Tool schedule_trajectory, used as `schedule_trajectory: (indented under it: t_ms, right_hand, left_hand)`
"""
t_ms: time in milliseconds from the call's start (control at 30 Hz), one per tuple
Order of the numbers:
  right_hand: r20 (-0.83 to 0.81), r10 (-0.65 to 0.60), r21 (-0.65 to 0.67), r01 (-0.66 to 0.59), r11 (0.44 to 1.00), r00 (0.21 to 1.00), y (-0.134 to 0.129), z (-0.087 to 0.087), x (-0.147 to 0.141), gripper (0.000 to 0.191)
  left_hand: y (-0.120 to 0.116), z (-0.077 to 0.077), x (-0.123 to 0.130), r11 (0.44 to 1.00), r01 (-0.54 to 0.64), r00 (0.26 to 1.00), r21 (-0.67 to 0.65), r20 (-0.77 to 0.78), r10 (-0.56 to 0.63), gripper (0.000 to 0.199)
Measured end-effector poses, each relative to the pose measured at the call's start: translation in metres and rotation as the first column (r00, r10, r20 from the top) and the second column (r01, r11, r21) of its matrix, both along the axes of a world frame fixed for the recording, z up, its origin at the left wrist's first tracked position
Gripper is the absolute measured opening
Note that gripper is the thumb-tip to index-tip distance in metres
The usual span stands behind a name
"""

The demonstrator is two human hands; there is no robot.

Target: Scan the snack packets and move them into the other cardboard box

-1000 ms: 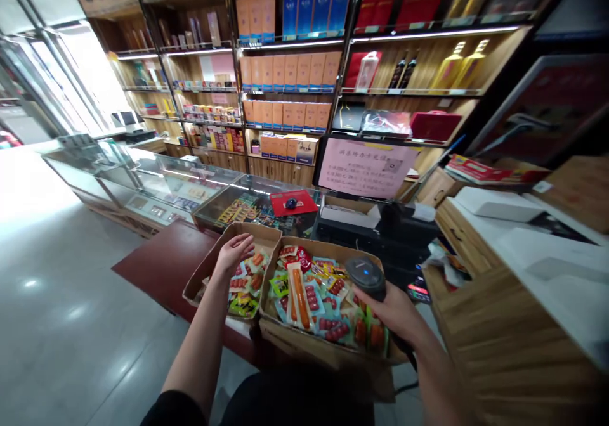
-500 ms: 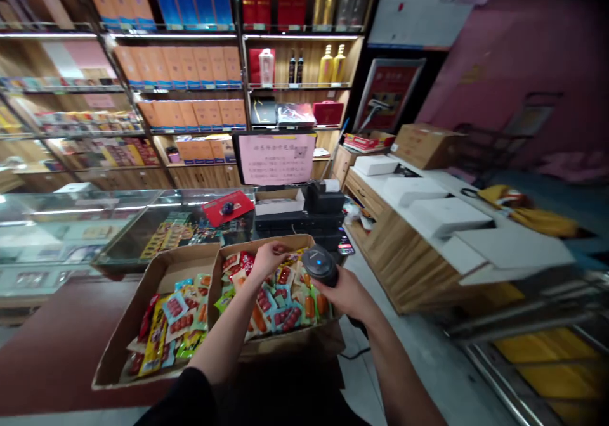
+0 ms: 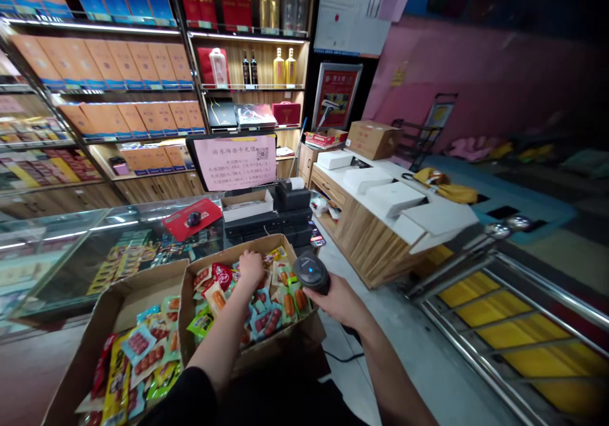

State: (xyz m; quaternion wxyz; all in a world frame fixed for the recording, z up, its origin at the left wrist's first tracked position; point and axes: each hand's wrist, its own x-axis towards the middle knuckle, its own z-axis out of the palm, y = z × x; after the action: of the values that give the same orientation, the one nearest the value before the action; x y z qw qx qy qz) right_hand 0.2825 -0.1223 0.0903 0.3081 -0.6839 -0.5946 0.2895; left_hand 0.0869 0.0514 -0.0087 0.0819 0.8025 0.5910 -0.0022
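My right hand is wrapped round a black handheld barcode scanner with a small blue light on top, held over the right edge of a cardboard box. The box holds several small packs of sausages in clear, blue, green and yellow wrappers. Among these packs, toward the back, is my left hand; its fingers are curled downward and closed, and their tips are hidden. To the left, a second cardboard box holds similar packs, including a long yellow one.
Behind the boxes stand a monitor with a pink notice, a black receipt printer and a phone. A glass counter lies left. White boxes rest on the right-hand cabinet; a metal railing stands at right.
The view has turned right, so boxes and shelves sit further left. My left hand has reached down among the packs with its fingers curled. My right hand still holds the barcode scanner.
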Motion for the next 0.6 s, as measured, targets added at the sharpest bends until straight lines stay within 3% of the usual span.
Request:
schedule_trajectory:
  t_ms: [100, 200, 300, 433, 500, 600]
  right_hand:
    - [-0.001, 0.003, -0.018, -0.003, 1.0, 1.0, -0.001, 0.0, -0.001, 0.032]
    - [-0.009, 0.016, -0.002, -0.016, 1.0, 1.0, 0.001, -0.001, -0.001, 0.031]
    - [-0.016, 0.033, 0.017, -0.033, 0.999, 0.999, 0.007, -0.002, -0.001, 0.032]
    - [-0.046, 0.076, 0.047, -0.074, 0.996, 0.996, 0.019, 0.001, -0.006, 0.034]
    - [-0.068, 0.113, 0.081, -0.107, 0.991, 0.991, 0.024, 0.005, -0.01, 0.036]
    - [-0.087, 0.182, 0.109, -0.172, 0.979, 0.979, 0.032, 0.009, -0.017, 0.038]
  left_hand:
    - [0.004, -0.001, -0.005, 0.999, -0.038, 0.995, 0.008, 0.096, 0.037, 0.031]
    - [0.008, -0.001, -0.018, 0.989, -0.118, 0.926, -0.092, 0.349, 0.143, 0.029]
    - [0.01, 0.006, -0.039, 0.965, -0.138, 0.743, -0.224, 0.621, 0.251, 0.025]
    - [0.0, 0.03, -0.068, 0.96, -0.085, 0.445, -0.267, 0.851, 0.277, 0.034]
    - [-0.008, 0.045, -0.082, 0.958, -0.073, 0.351, -0.276, 0.892, 0.284, 0.039]
    - [-0.021, 0.062, -0.1, 0.947, -0.114, 0.282, -0.302, 0.904, 0.322, 0.04]
